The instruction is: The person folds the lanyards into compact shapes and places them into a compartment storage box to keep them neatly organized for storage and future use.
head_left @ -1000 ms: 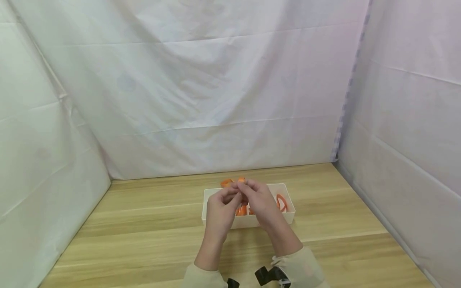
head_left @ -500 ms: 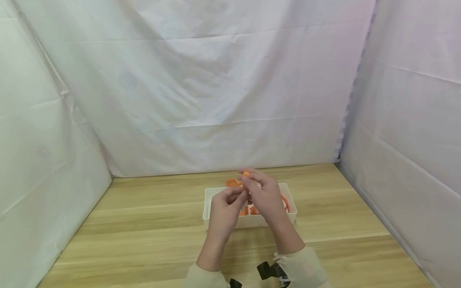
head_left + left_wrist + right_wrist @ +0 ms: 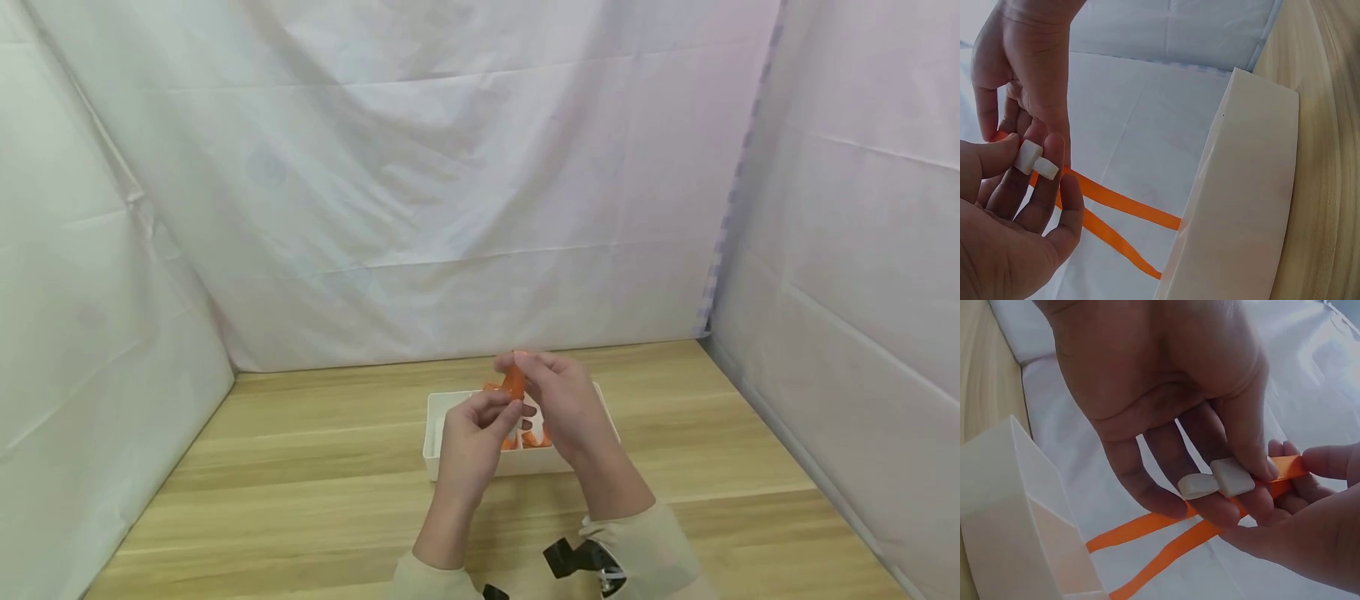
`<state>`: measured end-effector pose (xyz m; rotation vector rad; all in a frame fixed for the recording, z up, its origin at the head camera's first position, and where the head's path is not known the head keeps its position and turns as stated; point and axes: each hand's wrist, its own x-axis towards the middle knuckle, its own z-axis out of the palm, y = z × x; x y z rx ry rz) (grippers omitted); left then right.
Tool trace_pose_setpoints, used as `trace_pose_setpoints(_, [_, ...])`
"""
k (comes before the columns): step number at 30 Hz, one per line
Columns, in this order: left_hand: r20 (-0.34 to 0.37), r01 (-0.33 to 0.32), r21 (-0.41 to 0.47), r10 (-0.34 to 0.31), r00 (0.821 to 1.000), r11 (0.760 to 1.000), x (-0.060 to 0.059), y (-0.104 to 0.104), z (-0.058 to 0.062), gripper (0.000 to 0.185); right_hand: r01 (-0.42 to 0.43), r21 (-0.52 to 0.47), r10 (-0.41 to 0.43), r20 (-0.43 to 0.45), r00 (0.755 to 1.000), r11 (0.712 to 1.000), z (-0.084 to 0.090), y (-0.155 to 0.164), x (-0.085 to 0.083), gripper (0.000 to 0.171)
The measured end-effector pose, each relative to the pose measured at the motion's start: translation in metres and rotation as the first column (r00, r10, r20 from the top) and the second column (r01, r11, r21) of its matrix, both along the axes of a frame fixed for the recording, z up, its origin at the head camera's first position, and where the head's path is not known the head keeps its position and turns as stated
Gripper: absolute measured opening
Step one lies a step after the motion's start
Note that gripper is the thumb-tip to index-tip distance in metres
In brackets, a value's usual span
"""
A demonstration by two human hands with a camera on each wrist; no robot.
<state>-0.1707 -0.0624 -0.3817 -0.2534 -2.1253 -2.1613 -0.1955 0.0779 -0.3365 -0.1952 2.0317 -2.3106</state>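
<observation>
Both hands meet over a white divided box [image 3: 532,462] and hold an orange ribbon [image 3: 514,383] raised between them. My left hand [image 3: 472,442] pinches the ribbon with thumb and fingers. From the other side, my right hand [image 3: 566,408] pinches it too, its remaining fingers loosely bent. In the right wrist view, a folded stretch of the orange ribbon [image 3: 1288,467] spans between the thumbs. A small white two-part piece [image 3: 1233,477] lies against the right hand's fingers. Two orange strands trail down toward the box [image 3: 1247,175] in the left wrist view.
More orange ribbon [image 3: 536,439] lies in the box behind its front wall. The box stands on a wood-grain table [image 3: 315,475]. White cloth [image 3: 420,183] hangs behind and at both sides. Black camera mounts [image 3: 573,558] sit at the cream sleeves [image 3: 637,550].
The hands have drawn slightly apart, the right hand shifting right and turning. More of the orange ribbon now shows upright between the fingertips.
</observation>
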Motion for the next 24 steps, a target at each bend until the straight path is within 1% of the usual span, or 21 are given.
trace_pose_setpoints(4, [0.013,-0.010,-0.011,0.010,1.000,1.000,-0.001,0.000,-0.001,0.015,0.009,0.016,-0.009,-0.012,1.000,1.000,0.006,-0.001,-0.004,0.034])
trace_pose_setpoints(8, [0.024,-0.004,0.001,0.004,1.000,1.000,-0.002,0.003,-0.002,0.015,0.027,0.002,-0.027,-0.022,0.999,1.000,0.012,0.000,-0.010,0.034])
trace_pose_setpoints(11, [0.022,-0.009,-0.006,0.009,1.000,1.000,-0.002,0.005,-0.002,0.014,0.036,-0.019,-0.037,-0.025,0.999,0.999,0.018,0.000,-0.013,0.031])
trace_pose_setpoints(14, [0.021,-0.020,-0.024,0.021,1.000,0.999,-0.002,0.006,-0.001,0.015,0.028,-0.024,-0.029,-0.044,0.999,0.999,0.024,-0.001,-0.013,0.032])
trace_pose_setpoints(17, [0.001,-0.020,-0.034,0.020,1.000,0.999,-0.001,0.006,0.003,0.017,0.022,-0.034,-0.024,-0.064,0.998,0.999,0.029,0.000,-0.012,0.032])
trace_pose_setpoints(21, [-0.026,0.004,-0.028,-0.005,1.000,1.000,0.001,0.006,0.007,0.017,0.051,-0.070,-0.058,-0.093,0.994,0.996,0.035,-0.001,-0.005,0.027])
trace_pose_setpoints(24, [-0.041,0.050,-0.021,-0.051,0.998,0.999,0.002,0.005,0.005,0.015,0.080,-0.135,-0.095,-0.113,0.989,0.988,0.037,0.000,0.001,0.018])
